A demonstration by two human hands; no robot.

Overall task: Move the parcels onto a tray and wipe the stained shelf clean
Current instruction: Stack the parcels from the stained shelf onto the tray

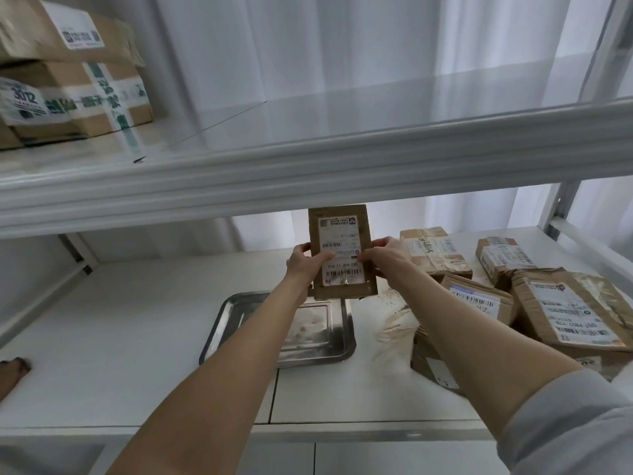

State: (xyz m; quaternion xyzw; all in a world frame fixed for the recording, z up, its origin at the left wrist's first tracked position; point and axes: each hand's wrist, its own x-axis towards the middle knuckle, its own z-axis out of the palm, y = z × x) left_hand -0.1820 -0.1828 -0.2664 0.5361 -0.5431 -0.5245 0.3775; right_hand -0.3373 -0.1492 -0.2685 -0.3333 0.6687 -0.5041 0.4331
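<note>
**Head view, single entry.**

- Item 1: small parcel [342, 252], flat brown card with a white label facing the onlooker. It is held upright in the air at centre frame, just under the lip of the upper shelf [308, 159] and over the far end of the tray.
- Item 2: left grip [305, 265], clasping the parcel's left edge with the thumb across the label.
- Item 3: right grip [387, 257], pinching the parcel's right edge.
- Item 4: steel tray [219, 334], lying on the lower shelf [137, 337] below centre, with no parcel on it. Its floor is mottled; whether that is reflection or soil cannot be told.
- Item 5: pale stain [394, 323], smeared on the lower shelf just right of the tray and running under the nearest boxes.
- Item 6: remaining parcels [575, 310], five or so heaped at right of frame and all off the tray.
- Item 7: taped cartons [75, 94], upper left, on the upper shelf.

Handling note, as judged: this looks to be the first transfer.
- Tip the parcel flat and lower it clear of the shelf lip.
- Seat it hard into one tray corner.
- The tray looks small for the heap, so pack tight and stack the flat ones.
- Lift each box rather than drag it through the smear.
</note>
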